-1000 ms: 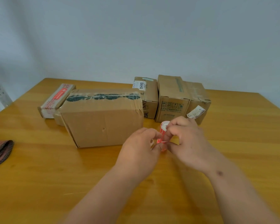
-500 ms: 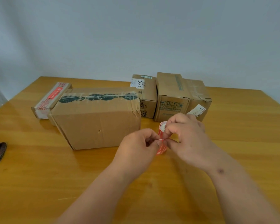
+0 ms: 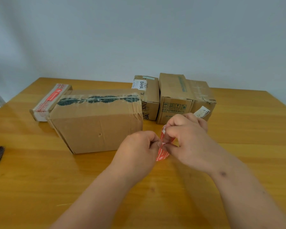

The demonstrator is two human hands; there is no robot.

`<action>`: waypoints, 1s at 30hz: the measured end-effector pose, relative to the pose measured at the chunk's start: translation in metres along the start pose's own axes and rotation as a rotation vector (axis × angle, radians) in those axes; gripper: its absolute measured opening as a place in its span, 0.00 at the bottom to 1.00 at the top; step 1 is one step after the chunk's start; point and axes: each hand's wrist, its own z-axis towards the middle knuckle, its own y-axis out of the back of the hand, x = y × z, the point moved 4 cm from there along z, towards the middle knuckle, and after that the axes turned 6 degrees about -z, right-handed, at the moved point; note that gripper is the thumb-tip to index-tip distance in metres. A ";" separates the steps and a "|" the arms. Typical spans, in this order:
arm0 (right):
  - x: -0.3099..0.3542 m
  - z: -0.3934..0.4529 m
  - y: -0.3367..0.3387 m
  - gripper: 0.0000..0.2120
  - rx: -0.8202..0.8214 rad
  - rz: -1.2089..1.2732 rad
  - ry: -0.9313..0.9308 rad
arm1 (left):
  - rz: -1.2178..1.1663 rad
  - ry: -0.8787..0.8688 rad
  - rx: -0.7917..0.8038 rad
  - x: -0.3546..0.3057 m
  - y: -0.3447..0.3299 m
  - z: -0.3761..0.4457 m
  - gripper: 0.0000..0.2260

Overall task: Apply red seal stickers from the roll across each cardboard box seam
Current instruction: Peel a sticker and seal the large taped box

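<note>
Both grips pinching: left hand (image 3: 139, 147) nips the red sticker strip (image 3: 162, 154), right hand (image 3: 186, 138) holds the small red-and-white sticker roll (image 3: 164, 131), just beside the big brown cardboard box (image 3: 97, 123).

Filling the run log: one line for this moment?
step: peeling sticker | left hand: pinches sticker end | right hand: holds sticker roll | large box: unsealed

The worktop (image 3: 40, 187) is yellow wood with a smooth, glossy varnish. The big box (image 3: 96, 126) is matt brown cardboard with wrinkled shiny tape (image 3: 97, 98) on top. The sticker roll (image 3: 162, 152) looks like glossy red paper.
</note>
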 end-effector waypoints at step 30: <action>-0.001 0.001 -0.001 0.08 -0.047 0.033 0.059 | -0.120 0.028 0.084 0.004 -0.002 0.005 0.12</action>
